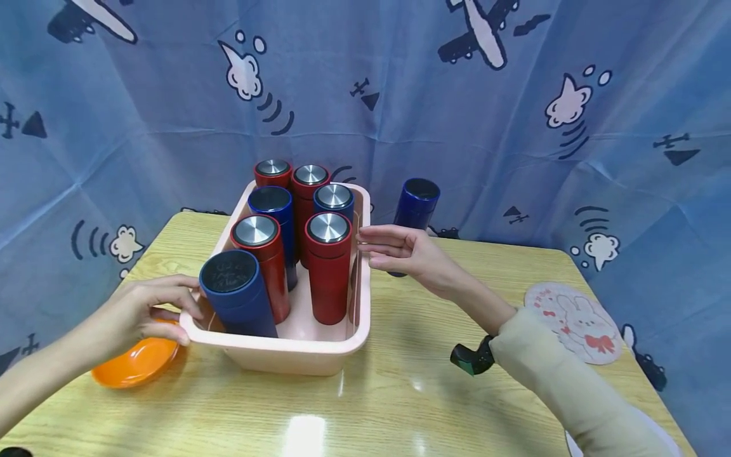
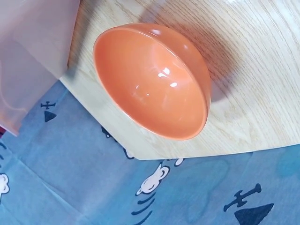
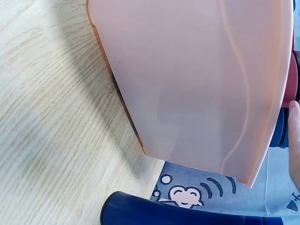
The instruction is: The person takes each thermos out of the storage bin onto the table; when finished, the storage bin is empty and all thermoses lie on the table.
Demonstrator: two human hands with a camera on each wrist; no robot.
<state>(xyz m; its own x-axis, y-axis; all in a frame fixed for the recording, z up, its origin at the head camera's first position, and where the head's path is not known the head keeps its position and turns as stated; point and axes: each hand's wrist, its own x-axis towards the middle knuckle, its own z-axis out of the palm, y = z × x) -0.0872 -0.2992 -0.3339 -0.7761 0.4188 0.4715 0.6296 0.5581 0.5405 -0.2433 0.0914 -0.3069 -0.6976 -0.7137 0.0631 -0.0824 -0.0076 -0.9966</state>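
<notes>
- Pink tub (image 1: 320,355) of unlabelled red and blue flasks sits on the desk (image 1: 400,406).
- Left hand (image 1: 137,311) grips its near-left rim, fingers curled.
- Right hand (image 1: 402,251) hovers beside the right rim, fingers straight, holding nothing.
- Orange bowl (image 1: 134,362) lies under the left hand.

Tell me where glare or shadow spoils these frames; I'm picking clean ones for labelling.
Head view: a bright lamp reflection on the table near the front edge. Left wrist view: small highlights inside the orange bowl, which casts a soft shadow. Right wrist view: the pink tub shadows the wood; edges look soft.
</notes>
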